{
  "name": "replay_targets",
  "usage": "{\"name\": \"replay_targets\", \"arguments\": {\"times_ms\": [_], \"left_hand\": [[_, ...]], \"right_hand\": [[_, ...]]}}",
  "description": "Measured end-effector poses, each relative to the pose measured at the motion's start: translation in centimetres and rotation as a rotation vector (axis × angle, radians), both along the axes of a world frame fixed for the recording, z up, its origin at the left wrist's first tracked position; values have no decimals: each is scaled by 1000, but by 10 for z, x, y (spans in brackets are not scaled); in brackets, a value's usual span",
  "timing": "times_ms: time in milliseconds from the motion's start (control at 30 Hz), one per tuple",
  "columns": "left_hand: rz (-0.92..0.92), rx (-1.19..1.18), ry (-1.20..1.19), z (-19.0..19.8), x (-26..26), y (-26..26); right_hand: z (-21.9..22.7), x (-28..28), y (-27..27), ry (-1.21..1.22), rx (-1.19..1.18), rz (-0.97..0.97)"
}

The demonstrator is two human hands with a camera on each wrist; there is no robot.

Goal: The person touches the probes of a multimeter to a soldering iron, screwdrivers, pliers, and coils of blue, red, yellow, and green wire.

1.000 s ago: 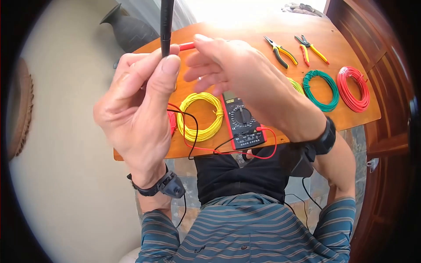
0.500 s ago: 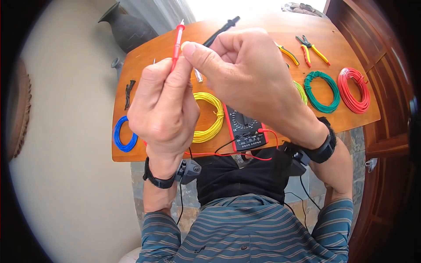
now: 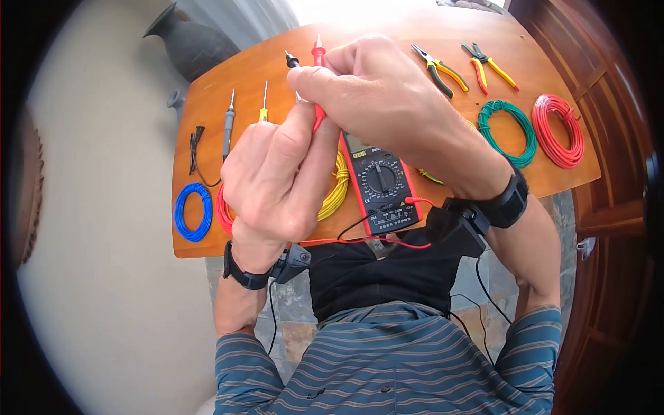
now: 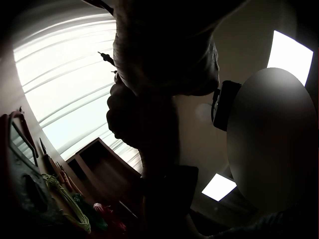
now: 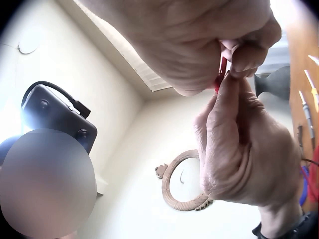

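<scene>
Above the table my hands meet around two test probes with their tips up. The red test probe (image 3: pixel 318 54) rises between the thumb and forefinger of my right hand (image 3: pixel 398 104). Just left of it, the black test probe (image 3: pixel 292 61) sticks out past the right thumb, so both probes lie in that grip. My left hand (image 3: pixel 280 173), fingers bent, pinches the red probe's lower end; in the right wrist view its fingertips meet the red shaft (image 5: pixel 222 69). Below the hands lies a multimeter (image 3: pixel 382 181), a red lead plugged in. The left wrist view is mostly dark.
Coils of blue wire (image 3: pixel 193 212), yellow wire (image 3: pixel 337 188), green wire (image 3: pixel 508 133) and red wire (image 3: pixel 557 131) lie on the wooden table (image 3: pixel 242 62). A soldering iron (image 3: pixel 227 131), a screwdriver (image 3: pixel 264 111), long-nose pliers (image 3: pixel 439 71) and wire strippers (image 3: pixel 490 69) lie farther back.
The black probe has passed from my left hand to my right. The red probe, held low in the left hand, has come upright beside it within the right hand's grip.
</scene>
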State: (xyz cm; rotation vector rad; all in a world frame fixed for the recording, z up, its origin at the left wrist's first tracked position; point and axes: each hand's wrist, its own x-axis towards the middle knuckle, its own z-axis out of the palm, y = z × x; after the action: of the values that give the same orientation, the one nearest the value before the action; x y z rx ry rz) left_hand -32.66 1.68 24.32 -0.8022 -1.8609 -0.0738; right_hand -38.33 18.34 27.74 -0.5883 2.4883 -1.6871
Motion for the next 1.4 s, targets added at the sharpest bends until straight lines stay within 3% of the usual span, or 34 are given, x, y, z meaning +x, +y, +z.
{"name": "replay_targets", "arguments": {"times_ms": [167,233,267,333,400,500,533,600,633,700,767,833,867,967,1067,1400], "left_hand": [[-53,103,-91,-7,7,-1],[-98,273,-350,-11,11,-1],[-99,273,-354,-15,10,-1],[-312,600,-340,-22,6,1],[-282,628,-407,-12,14,5],[-419,1017,-894,3,21,7],[-418,1017,-896,3,20,2],[-590,1107,-1136,6,19,-7],[-719,1159,-1182,5,19,-10],[-779,1237,-1204,7,22,-14],[-843,1311,-1227,10,23,-14],[-940,1502,-1188,15,23,-11],[-940,1501,-1186,14,19,-14],[-669,1534,-970,4,9,-31],[-512,1583,-823,5,-1,-43],[-304,1609,-465,15,-4,-78]], "right_hand": [[-1,6,-5,112,-163,-29],[-1,6,-9,77,-211,-32],[-1,5,-11,48,-261,-30],[-2,6,-12,-13,-360,6],[-2,6,-14,-73,-460,45],[-2,7,-17,-129,-582,74],[-1,9,-17,-161,-609,99],[1,10,-17,-195,-636,124],[-1,9,-19,-212,-694,138],[-8,5,-22,-231,-752,158],[-19,-2,-22,290,-570,172],[-14,6,-14,298,-526,182],[-10,11,-8,292,-481,199],[7,25,17,313,-372,240],[21,39,49,353,-361,210],[31,39,126,380,-755,-31]]}}
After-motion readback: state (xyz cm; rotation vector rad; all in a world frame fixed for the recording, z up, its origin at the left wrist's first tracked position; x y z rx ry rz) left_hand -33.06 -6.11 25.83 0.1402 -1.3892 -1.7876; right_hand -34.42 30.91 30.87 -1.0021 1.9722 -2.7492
